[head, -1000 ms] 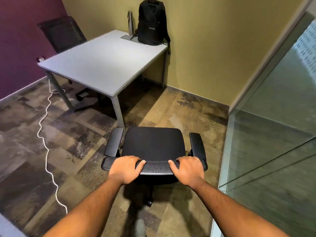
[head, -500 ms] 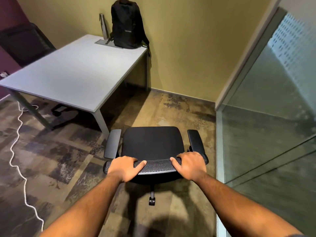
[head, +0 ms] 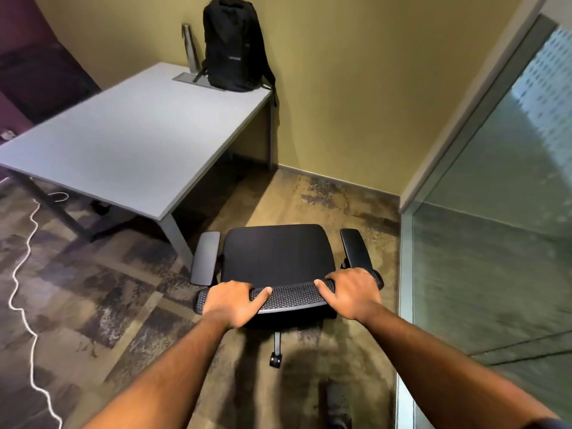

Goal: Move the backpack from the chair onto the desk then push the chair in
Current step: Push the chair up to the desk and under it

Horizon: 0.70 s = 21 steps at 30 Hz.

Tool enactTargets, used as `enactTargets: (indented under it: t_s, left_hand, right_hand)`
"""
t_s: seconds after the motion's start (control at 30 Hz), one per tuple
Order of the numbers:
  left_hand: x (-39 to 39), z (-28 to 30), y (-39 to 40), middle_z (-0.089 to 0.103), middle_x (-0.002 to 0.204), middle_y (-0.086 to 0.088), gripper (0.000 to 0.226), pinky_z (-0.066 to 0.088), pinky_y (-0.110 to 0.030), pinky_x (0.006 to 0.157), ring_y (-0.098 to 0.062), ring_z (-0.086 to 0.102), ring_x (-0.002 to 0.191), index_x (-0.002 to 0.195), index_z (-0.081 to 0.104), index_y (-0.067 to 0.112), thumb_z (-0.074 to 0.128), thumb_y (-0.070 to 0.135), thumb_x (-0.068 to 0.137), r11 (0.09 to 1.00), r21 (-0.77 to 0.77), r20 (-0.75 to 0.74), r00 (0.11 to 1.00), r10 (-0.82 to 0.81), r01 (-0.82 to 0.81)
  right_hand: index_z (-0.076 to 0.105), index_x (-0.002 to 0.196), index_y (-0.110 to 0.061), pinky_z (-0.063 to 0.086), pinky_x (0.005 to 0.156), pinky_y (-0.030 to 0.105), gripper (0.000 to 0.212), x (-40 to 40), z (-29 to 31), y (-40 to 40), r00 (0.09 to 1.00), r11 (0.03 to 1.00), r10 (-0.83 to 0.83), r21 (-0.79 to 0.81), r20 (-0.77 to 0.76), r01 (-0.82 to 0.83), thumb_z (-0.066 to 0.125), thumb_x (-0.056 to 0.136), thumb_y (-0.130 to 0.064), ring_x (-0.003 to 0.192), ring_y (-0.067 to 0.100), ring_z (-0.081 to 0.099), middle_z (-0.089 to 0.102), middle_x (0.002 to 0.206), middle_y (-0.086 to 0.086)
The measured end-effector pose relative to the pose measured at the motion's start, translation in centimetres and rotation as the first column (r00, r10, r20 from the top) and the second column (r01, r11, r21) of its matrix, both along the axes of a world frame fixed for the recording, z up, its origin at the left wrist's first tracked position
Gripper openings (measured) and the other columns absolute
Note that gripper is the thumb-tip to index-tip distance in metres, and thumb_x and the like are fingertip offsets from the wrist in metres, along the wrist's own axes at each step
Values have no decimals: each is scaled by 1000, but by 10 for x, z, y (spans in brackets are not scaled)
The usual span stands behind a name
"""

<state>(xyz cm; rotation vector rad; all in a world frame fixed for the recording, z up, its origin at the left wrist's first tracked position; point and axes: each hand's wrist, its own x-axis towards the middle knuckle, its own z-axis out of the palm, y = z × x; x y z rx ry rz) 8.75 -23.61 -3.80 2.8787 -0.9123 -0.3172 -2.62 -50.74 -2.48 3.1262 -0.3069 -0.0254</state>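
Note:
A black backpack [head: 234, 48] stands upright on the far right corner of the grey desk [head: 130, 140], leaning against the yellow wall. A black office chair [head: 277, 258] with two armrests stands on the floor in front of me, to the right of the desk's near leg, its seat bare. My left hand [head: 233, 303] grips the left part of the mesh backrest top. My right hand [head: 351, 292] grips its right part. Both arms reach forward from the bottom of the view.
A glass partition [head: 495, 243] runs close along the chair's right side. A white cable [head: 23, 292] snakes over the carpet at left. A second dark chair [head: 43, 78] stands behind the desk at far left. A grey cable cover [head: 198, 80] lies by the backpack.
The chair has rolled a little to the right and forward with both hands on its backrest. The view has swung, so the desk and backpack now sit nearer the middle.

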Motion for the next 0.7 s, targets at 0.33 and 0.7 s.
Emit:
enactTargets:
  t_s: [0.33, 0.7]
  left_hand:
    - [42, 1, -97, 77, 95, -1, 84, 50, -36, 69, -25, 71, 95, 108, 72, 34, 10, 86, 87, 986, 16, 14, 986, 166, -167]
    - [111, 0, -175, 73, 81, -3, 85, 49, -35, 64, -25, 70, 83, 79, 66, 24, 8, 86, 86, 950, 33, 49, 950, 310, -311]
  right_hand:
    - [77, 121, -23, 52, 93, 38, 71, 92, 2, -110, 986, 986, 166, 24, -21, -165, 31, 98, -72, 105, 25, 73, 80, 111, 2]
    - [77, 121, -24, 48, 96, 37, 68, 207, -2, -194, 949, 950, 311, 20, -43, -310, 33, 98, -71, 107, 24, 72, 80, 112, 0]
